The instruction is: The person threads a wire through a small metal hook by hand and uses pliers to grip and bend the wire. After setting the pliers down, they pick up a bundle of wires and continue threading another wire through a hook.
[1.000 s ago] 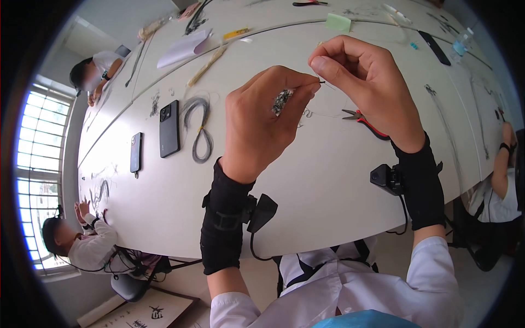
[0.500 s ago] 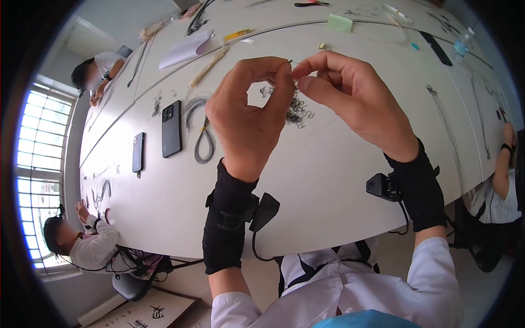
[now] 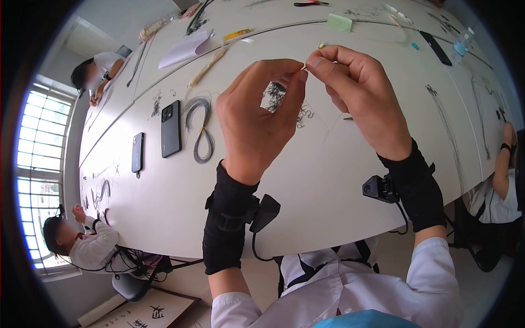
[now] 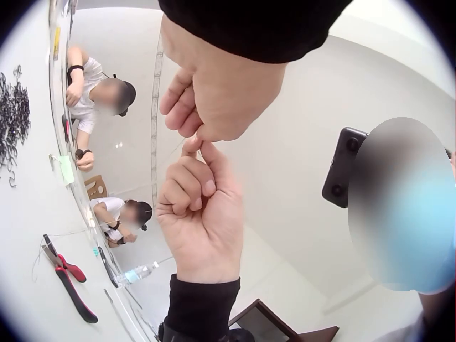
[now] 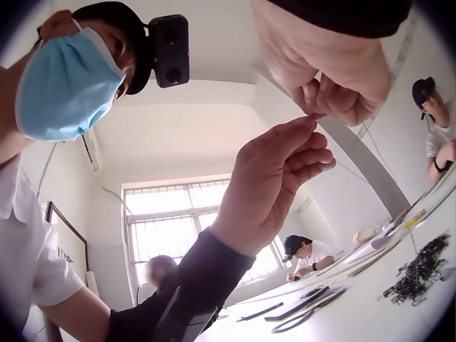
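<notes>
In the head view, the left hand [image 3: 260, 117] and right hand [image 3: 363, 95] meet fingertip to fingertip above the table. The left thumb and index finger pinch a tiny piece, mostly hidden. Right thumb and index pinch a thin line, barely visible. The left wrist view has the left hand [image 4: 224, 92] above the right hand [image 4: 203, 214], tips together. From the right wrist view, the left hand [image 5: 263, 182] reaches up to the right hand [image 5: 328, 64]. Small dark hooks [image 3: 276, 95] lie piled beyond and below the left hand.
Red-handled pliers [image 4: 71, 288] lie on the table, largely covered by the right hand in the head view. Two phones [image 3: 171, 131] and a grey coil [image 3: 204, 145] lie left. A bottle [image 3: 462, 44] stands far right. Other people sit around the table [image 3: 317, 218].
The hands have moved slightly right since half a second ago, and their fingertips have come together. The dark piece that stuck out of the left fingertips is now mostly hidden.
</notes>
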The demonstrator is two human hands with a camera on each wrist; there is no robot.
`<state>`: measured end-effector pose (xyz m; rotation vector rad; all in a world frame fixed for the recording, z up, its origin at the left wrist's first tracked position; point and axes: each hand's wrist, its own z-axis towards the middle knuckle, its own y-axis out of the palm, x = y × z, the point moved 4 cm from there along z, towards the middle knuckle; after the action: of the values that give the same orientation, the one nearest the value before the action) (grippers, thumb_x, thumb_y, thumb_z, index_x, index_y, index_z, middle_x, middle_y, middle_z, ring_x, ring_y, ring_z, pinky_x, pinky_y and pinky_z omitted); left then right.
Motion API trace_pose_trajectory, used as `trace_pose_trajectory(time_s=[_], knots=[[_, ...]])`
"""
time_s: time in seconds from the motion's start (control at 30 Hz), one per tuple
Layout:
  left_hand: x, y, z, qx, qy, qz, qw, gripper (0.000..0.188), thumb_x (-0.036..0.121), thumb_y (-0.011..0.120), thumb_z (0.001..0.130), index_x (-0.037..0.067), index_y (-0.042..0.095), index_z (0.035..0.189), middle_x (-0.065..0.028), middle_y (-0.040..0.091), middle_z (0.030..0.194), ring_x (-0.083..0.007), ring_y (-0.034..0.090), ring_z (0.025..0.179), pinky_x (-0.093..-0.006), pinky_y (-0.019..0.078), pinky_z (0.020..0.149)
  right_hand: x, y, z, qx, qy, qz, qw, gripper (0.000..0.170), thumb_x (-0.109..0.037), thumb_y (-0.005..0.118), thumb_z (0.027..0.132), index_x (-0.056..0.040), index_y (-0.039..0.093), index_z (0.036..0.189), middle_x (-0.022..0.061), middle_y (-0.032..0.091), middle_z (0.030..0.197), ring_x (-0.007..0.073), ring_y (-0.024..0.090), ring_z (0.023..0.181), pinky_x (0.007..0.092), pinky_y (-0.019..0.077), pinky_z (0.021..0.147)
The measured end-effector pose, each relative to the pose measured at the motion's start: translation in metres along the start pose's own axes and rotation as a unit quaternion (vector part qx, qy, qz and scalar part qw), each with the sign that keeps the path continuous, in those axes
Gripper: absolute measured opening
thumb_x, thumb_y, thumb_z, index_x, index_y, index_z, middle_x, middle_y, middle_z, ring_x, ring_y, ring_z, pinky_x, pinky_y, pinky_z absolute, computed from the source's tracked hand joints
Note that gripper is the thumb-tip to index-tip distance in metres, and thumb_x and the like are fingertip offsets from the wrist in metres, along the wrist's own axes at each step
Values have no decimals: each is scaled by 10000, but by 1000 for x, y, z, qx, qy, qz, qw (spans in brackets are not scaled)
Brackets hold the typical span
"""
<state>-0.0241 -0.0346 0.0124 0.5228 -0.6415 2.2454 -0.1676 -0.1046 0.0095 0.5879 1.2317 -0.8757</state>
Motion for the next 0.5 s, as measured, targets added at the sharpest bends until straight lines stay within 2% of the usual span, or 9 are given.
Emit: trace_pose_trajectory(time_s=[0.23,0.33,0.5], knots=[[2,-1,2,-17,7,18,1000,134,-26,736,782,18,690,900,-78,708,803,-171,700,726,-259,530,670,0,-1,1,-2,-3,-17,1000,298,-277,647,982,12,688,1044,23,669,782,37,570,689,178,447,615],[-1,-3,-1,-10,-42,6,999,116,-21,736,790,2,683,891,-71,716,802,-150,695,724,-253,536,702,1,0,2,-7,6,-22,1000,298,-282,651,977,5,685,1051,16,661,761,29,548,667,177,425,593],[-7,-8,-1,10,-176,-114,978,91,10,731,838,-47,676,884,-80,724,819,-122,682,747,-254,545,751,1,3,0,-15,38,-4,999,263,-254,649,974,-4,676,1051,-8,648,722,10,484,603,189,357,529]])
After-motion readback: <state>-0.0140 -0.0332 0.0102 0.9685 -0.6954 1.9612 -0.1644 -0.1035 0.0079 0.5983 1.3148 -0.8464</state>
